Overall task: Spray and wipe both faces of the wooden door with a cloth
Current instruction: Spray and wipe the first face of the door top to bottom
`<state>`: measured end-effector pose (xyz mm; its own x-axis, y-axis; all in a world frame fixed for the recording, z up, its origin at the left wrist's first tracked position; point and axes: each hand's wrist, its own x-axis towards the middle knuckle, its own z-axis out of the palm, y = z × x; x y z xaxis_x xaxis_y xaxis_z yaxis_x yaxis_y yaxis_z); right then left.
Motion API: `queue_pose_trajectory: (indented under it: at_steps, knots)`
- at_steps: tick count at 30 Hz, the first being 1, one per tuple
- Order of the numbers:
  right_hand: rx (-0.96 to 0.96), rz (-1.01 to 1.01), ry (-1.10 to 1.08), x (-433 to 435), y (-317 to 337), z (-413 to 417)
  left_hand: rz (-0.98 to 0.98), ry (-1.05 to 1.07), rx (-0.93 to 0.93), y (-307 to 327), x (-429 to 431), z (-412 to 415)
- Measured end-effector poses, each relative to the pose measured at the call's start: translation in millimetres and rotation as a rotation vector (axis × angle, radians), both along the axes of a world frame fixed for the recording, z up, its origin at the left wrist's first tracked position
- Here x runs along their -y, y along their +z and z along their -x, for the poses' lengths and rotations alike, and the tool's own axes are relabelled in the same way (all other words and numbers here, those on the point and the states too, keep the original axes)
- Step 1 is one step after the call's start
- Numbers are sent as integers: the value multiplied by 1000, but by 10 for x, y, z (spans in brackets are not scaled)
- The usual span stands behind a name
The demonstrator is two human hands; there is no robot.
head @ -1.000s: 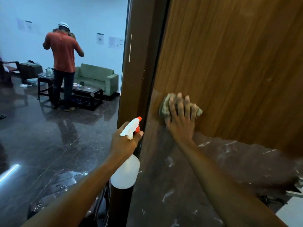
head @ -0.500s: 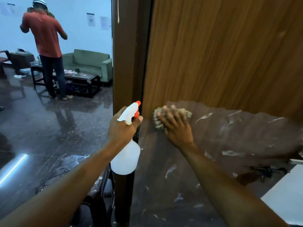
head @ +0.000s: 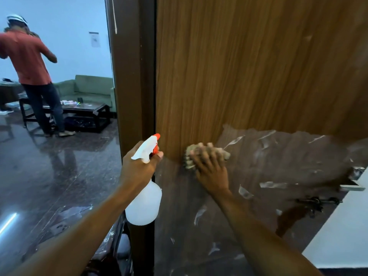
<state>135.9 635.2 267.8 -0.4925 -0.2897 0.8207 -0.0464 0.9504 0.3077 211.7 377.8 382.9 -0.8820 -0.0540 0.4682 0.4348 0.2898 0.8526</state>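
The wooden door fills the right half of the view, its lower part covered by a dull, torn film. My right hand presses a crumpled beige cloth flat against the door face, close to the door's left edge, at the film's upper border. My left hand grips the neck of a white spray bottle with a white trigger and orange nozzle, held upright just left of the door edge, in front of the dark frame.
A metal door handle and a latch sit at the right edge. Through the opening on the left lies a glossy dark floor, a person in a red shirt, a low dark table and a green sofa.
My right hand has slid the cloth down the door from the bare wood to the film's upper edge. My left hand keeps holding the bottle beside the door edge.
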Motion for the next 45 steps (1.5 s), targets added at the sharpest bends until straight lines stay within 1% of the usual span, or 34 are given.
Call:
queue_pose_trajectory:
  at_steps: [1,3,4,5,6,7,10,11,12,14,16,19,20,21,22,23,26,27,28,29,31,32,34,35,36,37,38,41,42,43,44,45]
  knots:
    - [-24,132,-69,-93,54,-10,-9,6,4,-22,-26,2]
    - [-134,410,-180,-67,375,28,-7,6,16,-66,-108,6]
    - [-172,511,-205,20,570,59,-10,12,26,-81,-159,0]
    - [-187,549,-204,99,731,100,-14,19,37,-101,-215,6]
    - [-183,517,-183,147,836,138,-21,19,45,-109,-283,2]
    - [-166,418,-141,162,861,175,-32,8,51,-109,-341,3]
    - [-65,-71,28,-162,588,118,-32,-62,48,-89,-578,-13]
    - [-34,-151,60,-348,440,59,-33,-79,51,-84,-651,-23]
    - [-22,-148,56,-513,281,-2,-43,-92,53,-75,-717,-33]
    - [-27,29,-33,-802,45,-123,-53,-98,59,-83,-877,-45]
    - [-40,251,-135,-954,73,-182,-52,-83,74,-73,-1015,-46]
    - [-136,541,-223,-980,565,-151,-59,-96,108,-70,-1269,-67]
    - [-168,620,-228,-973,743,-120,-51,-110,108,-67,-1350,-82]
    - [-183,656,-229,-961,870,-92,-37,-123,101,-65,-1422,-97]
    - [-174,623,-217,-951,925,-58,-23,-130,81,-55,-1479,-105]
    - [-151,511,-179,-969,901,-50,-11,-135,60,-49,-1551,-105]
    - [-6,-54,14,-1236,492,-157,-14,-122,57,-13,-1772,-119]
    - [38,-148,40,-1399,315,-210,-16,-116,62,-15,-1828,-129]
    - [52,-156,22,-1584,155,-254,-23,-110,63,-20,-1884,-140]
    - [44,-91,-25,-1764,33,-304,-32,-102,67,-32,-1931,-144]
    - [10,159,-152,-2024,-55,-383,-41,-77,71,-55,-2021,-162]
    - [-23,296,-209,-2075,3,-385,-40,-66,76,-62,-2062,-172]
    - [-121,548,-255,-2022,332,-340,-25,-49,91,-87,-2176,-199]
    - [-162,633,-251,-1955,532,-303,-18,-45,102,-90,-2245,-207]
    - [-184,666,-243,-1891,695,-265,-17,-41,116,-79,-2314,-221]
    - [-181,639,-225,-1840,787,-226,-21,-42,126,-70,-2364,-227]
    - [-164,548,-196,-1860,798,-195,-24,-52,127,-47,-2441,-231]
    - [-64,78,-31,-2144,533,-237,6,-82,92,23,-2660,-269]
    - [-39,-42,13,-2303,412,-261,19,-81,75,40,-2727,-287]
    - [-22,-91,25,-2472,289,-282,20,-79,67,50,-2799,-301]
    - [-14,-66,10,-2623,178,-313,10,-78,70,59,-2866,-317]
    - [-14,15,-19,-2748,83,-350,0,-80,80,55,-2919,-323]
